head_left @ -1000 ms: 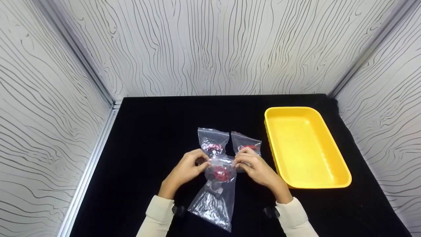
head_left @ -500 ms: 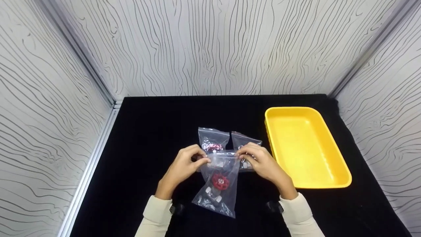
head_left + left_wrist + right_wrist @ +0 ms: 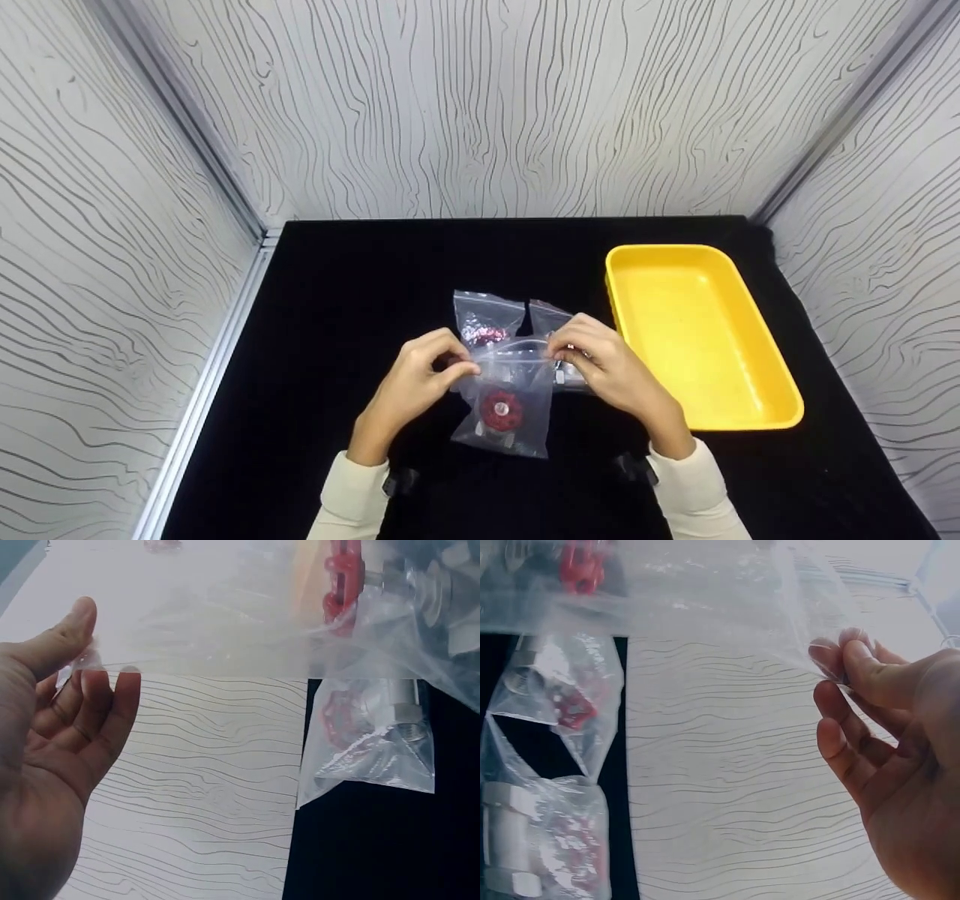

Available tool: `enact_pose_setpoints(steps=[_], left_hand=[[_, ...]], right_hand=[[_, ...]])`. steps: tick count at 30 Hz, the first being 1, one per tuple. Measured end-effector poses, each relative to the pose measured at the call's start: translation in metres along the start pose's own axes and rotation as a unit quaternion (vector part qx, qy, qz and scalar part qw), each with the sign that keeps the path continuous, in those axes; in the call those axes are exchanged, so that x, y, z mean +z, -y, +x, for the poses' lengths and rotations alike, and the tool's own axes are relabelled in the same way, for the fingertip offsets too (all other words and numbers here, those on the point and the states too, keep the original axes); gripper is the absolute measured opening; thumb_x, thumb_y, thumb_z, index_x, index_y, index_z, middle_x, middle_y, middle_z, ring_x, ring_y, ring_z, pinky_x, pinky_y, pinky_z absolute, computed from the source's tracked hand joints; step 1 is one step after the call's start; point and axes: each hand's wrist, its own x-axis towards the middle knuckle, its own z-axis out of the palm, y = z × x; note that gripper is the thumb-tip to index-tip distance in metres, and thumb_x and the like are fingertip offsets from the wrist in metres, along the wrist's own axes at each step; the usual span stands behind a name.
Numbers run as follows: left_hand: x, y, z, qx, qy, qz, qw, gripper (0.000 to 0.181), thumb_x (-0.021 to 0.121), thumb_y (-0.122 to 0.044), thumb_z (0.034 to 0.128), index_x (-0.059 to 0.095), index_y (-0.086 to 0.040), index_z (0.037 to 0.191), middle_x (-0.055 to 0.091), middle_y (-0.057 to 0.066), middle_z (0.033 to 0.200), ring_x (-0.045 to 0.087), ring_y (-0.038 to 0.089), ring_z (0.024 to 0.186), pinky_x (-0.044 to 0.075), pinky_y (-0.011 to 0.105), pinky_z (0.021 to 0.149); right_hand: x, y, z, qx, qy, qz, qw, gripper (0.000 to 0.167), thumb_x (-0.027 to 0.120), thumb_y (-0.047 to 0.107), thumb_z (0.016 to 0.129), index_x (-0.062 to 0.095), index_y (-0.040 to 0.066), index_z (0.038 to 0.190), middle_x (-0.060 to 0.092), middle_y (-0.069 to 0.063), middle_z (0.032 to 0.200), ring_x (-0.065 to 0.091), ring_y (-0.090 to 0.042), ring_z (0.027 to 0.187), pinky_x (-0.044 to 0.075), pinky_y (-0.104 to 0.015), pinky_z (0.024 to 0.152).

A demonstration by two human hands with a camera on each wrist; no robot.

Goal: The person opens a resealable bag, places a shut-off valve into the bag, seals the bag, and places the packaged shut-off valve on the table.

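Between both hands hangs a clear zip-lock bag point(image 3: 517, 382), its top edge pulled wide. Inside it sits a metal valve with a red handwheel point(image 3: 501, 410). My left hand point(image 3: 420, 375) pinches the bag's upper left corner between thumb and fingers. At the upper right corner, my right hand point(image 3: 611, 367) does the same. Behind the held bag lie two more bagged valves: one bag point(image 3: 487, 309) at the left, another bag point(image 3: 546, 315) partly hidden by my right hand. In the right wrist view, a red handwheel point(image 3: 581, 566) shows through the held plastic.
A yellow tray point(image 3: 780, 416) stands to the right of my right hand on the black tabletop point(image 3: 360, 270). Patterned white panels point(image 3: 480, 112) wall in the back and both sides.
The held bag has risen from lying slanted to hanging, its lower end moving up and back. My right hand has shifted slightly right and up, while my left hand rose a little.
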Motion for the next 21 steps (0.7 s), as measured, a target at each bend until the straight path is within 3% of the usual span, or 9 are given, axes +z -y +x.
enact_pose_setpoints(steps=[4, 8, 14, 18, 21], left_hand=[[-0.001, -0.007, 0.0, -0.002, 0.001, -0.003, 1.0, 0.017, 0.085, -0.024, 0.0889, 0.071, -0.014, 0.087, 0.065, -0.006, 0.084, 0.059, 0.004, 0.077, 0.055, 0.023, 0.064], [-0.001, -0.01, 0.0, 0.007, -0.004, -0.003, 1.0, 0.019, 0.086, -0.024, 0.0872, 0.07, -0.014, 0.086, 0.064, -0.006, 0.083, 0.058, 0.003, 0.075, 0.056, 0.027, 0.061], [0.004, -0.01, 0.001, 0.018, -0.007, -0.009, 0.9998, 0.017, 0.084, -0.021, 0.0904, 0.07, -0.012, 0.09, 0.065, -0.004, 0.086, 0.061, 0.006, 0.076, 0.059, 0.033, 0.063], [0.009, -0.006, -0.001, 0.003, -0.012, -0.017, 0.9998, 0.018, 0.081, -0.015, 0.0949, 0.068, -0.007, 0.104, 0.067, -0.001, 0.094, 0.065, 0.01, 0.081, 0.062, 0.031, 0.071], [0.013, -0.002, -0.006, -0.005, -0.02, -0.021, 0.9995, 0.016, 0.08, -0.011, 0.096, 0.068, -0.007, 0.105, 0.069, -0.001, 0.095, 0.067, 0.011, 0.082, 0.063, 0.031, 0.074]], right_hand=[[-0.006, 0.01, 0.002, -0.025, -0.001, -0.01, 0.9996, 0.029, 0.071, -0.019, 0.088, 0.074, 0.009, 0.096, 0.069, -0.006, 0.109, 0.065, -0.019, 0.099, 0.051, -0.015, 0.093], [-0.011, 0.015, 0.002, -0.025, -0.007, -0.029, 0.9992, 0.029, 0.071, -0.02, 0.088, 0.074, 0.009, 0.095, 0.068, -0.01, 0.117, 0.067, -0.02, 0.102, 0.052, -0.012, 0.096], [-0.013, 0.012, -0.001, -0.019, -0.027, -0.035, 0.9988, 0.031, 0.068, -0.021, 0.089, 0.074, 0.008, 0.097, 0.077, -0.006, 0.109, 0.066, -0.02, 0.098, 0.05, -0.015, 0.093], [-0.012, 0.009, -0.005, -0.007, -0.041, -0.03, 0.9987, 0.031, 0.07, -0.02, 0.089, 0.075, 0.009, 0.097, 0.077, -0.006, 0.108, 0.066, -0.02, 0.099, 0.05, -0.016, 0.095], [-0.012, 0.009, -0.007, 0.007, -0.05, -0.034, 0.9981, 0.031, 0.073, -0.02, 0.087, 0.076, 0.01, 0.097, 0.077, -0.005, 0.108, 0.067, -0.021, 0.1, 0.05, -0.016, 0.096]])
